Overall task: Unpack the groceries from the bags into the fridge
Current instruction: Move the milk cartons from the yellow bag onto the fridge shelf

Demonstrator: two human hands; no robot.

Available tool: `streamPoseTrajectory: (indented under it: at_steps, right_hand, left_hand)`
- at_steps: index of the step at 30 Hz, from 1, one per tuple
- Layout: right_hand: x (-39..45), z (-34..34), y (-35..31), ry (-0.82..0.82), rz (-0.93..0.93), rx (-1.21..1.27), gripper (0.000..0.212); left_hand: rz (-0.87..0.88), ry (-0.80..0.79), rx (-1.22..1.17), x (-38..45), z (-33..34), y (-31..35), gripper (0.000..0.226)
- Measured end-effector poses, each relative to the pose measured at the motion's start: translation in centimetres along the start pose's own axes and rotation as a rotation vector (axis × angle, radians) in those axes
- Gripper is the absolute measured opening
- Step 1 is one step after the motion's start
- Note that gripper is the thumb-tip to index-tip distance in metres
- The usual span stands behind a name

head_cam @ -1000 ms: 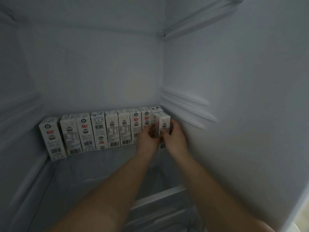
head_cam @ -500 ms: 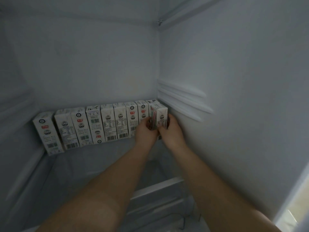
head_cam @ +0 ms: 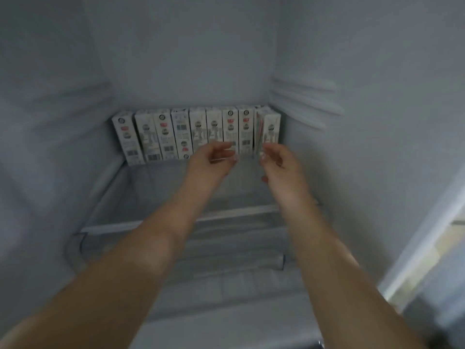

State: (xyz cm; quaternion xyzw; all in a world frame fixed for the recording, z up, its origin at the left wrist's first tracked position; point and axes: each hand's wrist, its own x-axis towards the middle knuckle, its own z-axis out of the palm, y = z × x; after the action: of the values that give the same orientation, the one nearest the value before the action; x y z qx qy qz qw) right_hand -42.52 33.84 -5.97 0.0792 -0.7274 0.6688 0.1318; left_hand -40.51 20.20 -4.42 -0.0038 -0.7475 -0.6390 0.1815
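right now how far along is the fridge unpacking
Done: a row of cartons stands along the back of the shelf, and the end carton sits by the right wall. In hand: nothing; the left hand and right hand hang just in front of the row, fingers loose. Left: no bags show here, so I cannot tell what remains.

The milk cartons [head_cam: 196,133] behind the fingers [head_cam: 227,149] are white, with small red marks, dark round badges and black striped bar codes low down. The fridge walls [head_cam: 188,59] are pale grey-white. The shelf [head_cam: 156,187] under the fingers is see-through grey.
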Motion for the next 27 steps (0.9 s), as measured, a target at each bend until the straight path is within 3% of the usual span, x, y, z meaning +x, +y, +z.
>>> streamPoseTrajectory:
  at_steps: [6,10,18,27]
  right_hand:
    - [-7.4,-0.1,-1.0,0.052,0.018,0.001,0.018]
    - [-14.6,-0.2,-0.9,0.091,-0.017,-0.061,0.021]
    - [-33.8,-4.6,2.7,0.103,0.164,-0.172,0.020]
    - [-54.0,-13.1,6.7,0.287,0.485,-0.229,0.028]
  left_hand:
    - [0.074,-0.059,0.033,-8.5,-4.3,0.7,0.024]
    - [0.013,-0.103,-0.034,-15.0,-5.7,0.2,0.026]
    - [-0.195,-0.395,0.000,-30.7,-7.2,-5.2,0.029]
    - [-0.327,-0.788,0.118,-44.8,-1.9,-9.7,0.027]
